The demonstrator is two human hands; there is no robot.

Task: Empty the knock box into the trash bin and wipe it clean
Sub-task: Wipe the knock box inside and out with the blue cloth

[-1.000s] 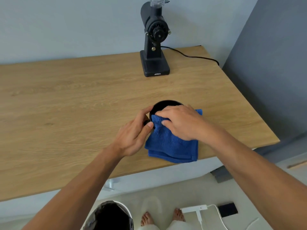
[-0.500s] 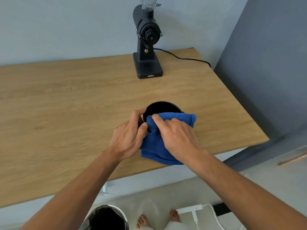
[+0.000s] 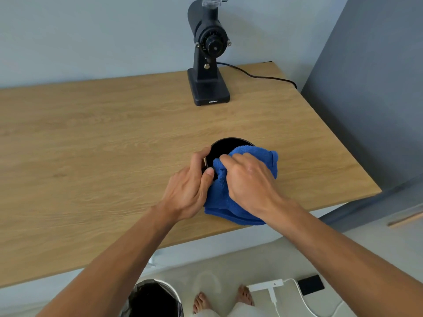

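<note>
Black knock box (image 3: pixel 225 148) upright on wooden bench (image 3: pixel 96 143), near the front edge, right of centre. Left hand (image 3: pixel 191 186) wrapped round its left wall, thumb over the rim, grip closed on the box. Right hand (image 3: pixel 248 181) pressing blue cloth (image 3: pixel 265 157) down over the box's near-right rim, fingers bunched into the fabric, grip closed on the cloth. Cloth draped over the rim and trailing toward the bench's front edge. Box interior dark, contents not discernible. Black grinder (image 3: pixel 209 53) at the back of the bench, well apart, cable (image 3: pixel 256 76) running right. Trash bin (image 3: pixel 153 298) on the floor below, black liner, beside bare feet (image 3: pixel 201 304).
</note>
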